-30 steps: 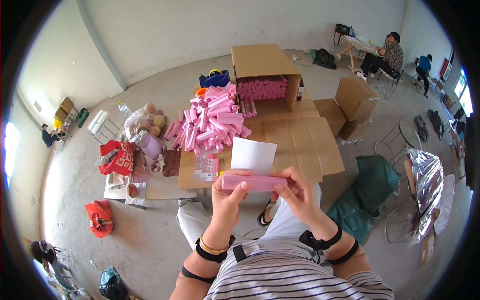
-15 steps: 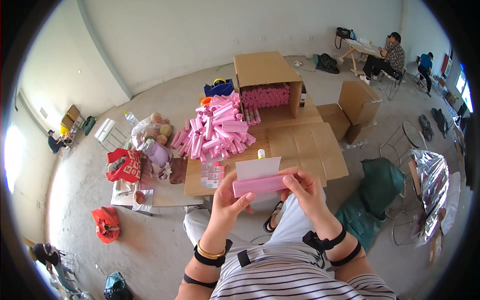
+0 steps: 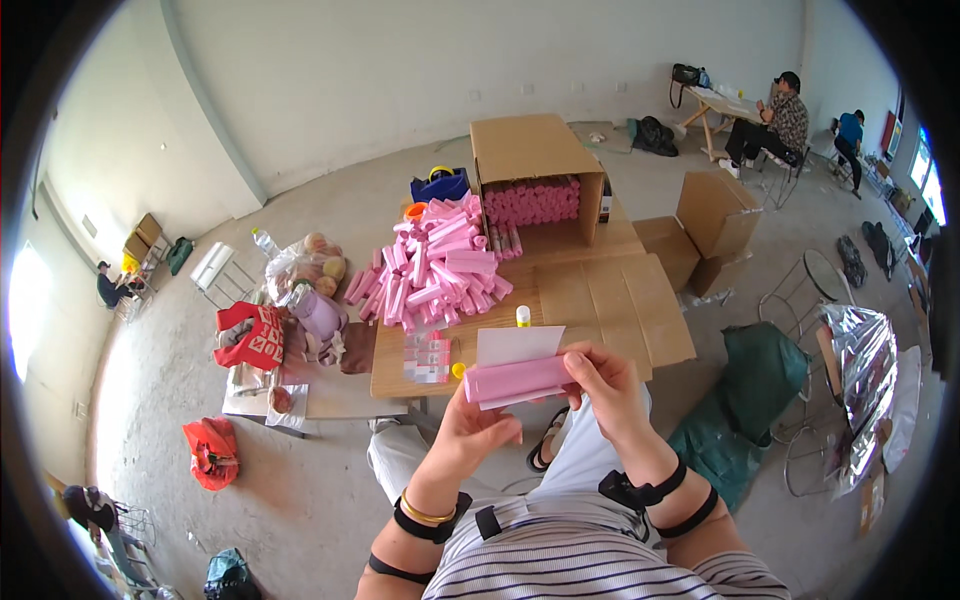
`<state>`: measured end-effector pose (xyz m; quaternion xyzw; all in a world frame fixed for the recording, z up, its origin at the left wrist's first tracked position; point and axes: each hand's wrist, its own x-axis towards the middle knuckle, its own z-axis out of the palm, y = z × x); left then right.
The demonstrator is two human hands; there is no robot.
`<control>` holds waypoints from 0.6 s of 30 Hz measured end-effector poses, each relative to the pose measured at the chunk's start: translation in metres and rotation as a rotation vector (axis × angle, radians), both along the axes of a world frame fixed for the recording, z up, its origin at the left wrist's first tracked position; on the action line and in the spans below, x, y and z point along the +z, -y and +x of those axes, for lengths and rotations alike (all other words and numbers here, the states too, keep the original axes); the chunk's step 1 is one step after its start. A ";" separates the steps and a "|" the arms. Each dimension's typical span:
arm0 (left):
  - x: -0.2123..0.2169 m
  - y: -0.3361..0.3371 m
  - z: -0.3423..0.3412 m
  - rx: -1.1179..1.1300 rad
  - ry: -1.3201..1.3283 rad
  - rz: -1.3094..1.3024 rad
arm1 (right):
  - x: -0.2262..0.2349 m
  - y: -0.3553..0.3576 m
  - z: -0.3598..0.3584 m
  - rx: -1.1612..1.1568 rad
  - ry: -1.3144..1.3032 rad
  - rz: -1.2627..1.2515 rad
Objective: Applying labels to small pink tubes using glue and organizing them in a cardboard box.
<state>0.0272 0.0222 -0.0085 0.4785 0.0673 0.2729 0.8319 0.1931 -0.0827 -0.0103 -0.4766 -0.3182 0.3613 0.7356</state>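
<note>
- Red-orange bag [image 3: 211,453] on the floor, far L of the big carton [image 3: 535,150] (my landmark) & much nearer me.
- Red bag [image 3: 250,335] w/ white print, also L of the carton; clear bag [image 3: 310,270] of round stuff b/w the two.
- Pile of pink rolls [image 3: 435,270], just L of the carton's open mouth (more pink stacked inside).
- Blue tape dispenser [image 3: 436,188] behind the pile, beside the carton's L wall.
- Yellow cap [image 3: 459,370] on the table, on my side of the carton.
- My L hand [image 3: 475,432]: thumb off, fingers loosely spread under the L end of the roll (can't tell how much they touch).
- The pink roll [image 3: 510,381] I'm working w/: held up on my side of the carton, across a white sheet [image 3: 520,345].
- My R hand [image 3: 605,385]: clamped on the roll's R end, thumb on top.
- Green sack [image 3: 735,400], R of the carton, nearer me.
</note>
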 end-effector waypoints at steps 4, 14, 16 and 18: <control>-0.024 0.000 0.011 0.152 0.003 -0.081 | -0.002 -0.003 -0.008 -0.007 -0.001 -0.015; -0.022 0.005 0.017 0.252 0.007 -0.097 | -0.005 -0.007 -0.016 -0.020 -0.015 -0.059; -0.022 0.004 0.016 0.250 -0.011 -0.105 | -0.005 -0.006 -0.015 -0.004 -0.016 -0.091; -0.020 0.003 0.016 0.248 -0.033 -0.115 | -0.005 -0.006 -0.013 0.007 -0.026 -0.125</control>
